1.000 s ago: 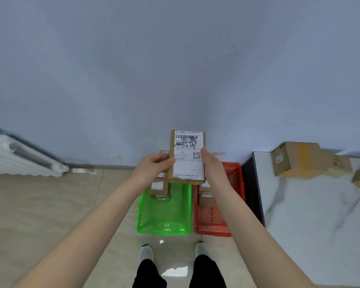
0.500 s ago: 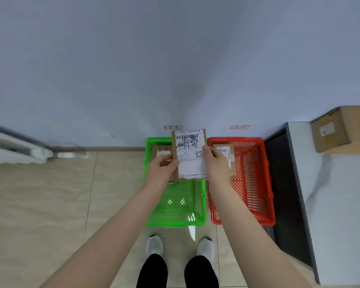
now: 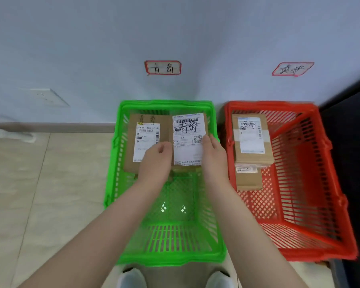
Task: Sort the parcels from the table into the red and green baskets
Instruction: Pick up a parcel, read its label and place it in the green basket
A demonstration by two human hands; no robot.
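A small cardboard parcel (image 3: 188, 138) with a white shipping label and black handwriting is held low inside the green basket (image 3: 168, 256). My left hand (image 3: 156, 163) grips its left edge and my right hand (image 3: 215, 161) its right edge. Another labelled cardboard parcel (image 3: 141, 140) lies in the green basket to its left. The red basket (image 3: 312, 242) stands to the right and holds two stacked cardboard parcels (image 3: 250, 140), the upper one bearing a handwritten label.
Two red-bordered handwritten signs hang on the wall, one sign (image 3: 163, 67) above the green basket and another sign (image 3: 292, 69) above the red one. A dark table edge (image 3: 349, 125) rises at far right. My shoes (image 3: 131, 277) stand on beige floor tiles.
The view has tilted down and come closer to the baskets. Both hands have lowered the parcel from chest height into the back of the green basket.
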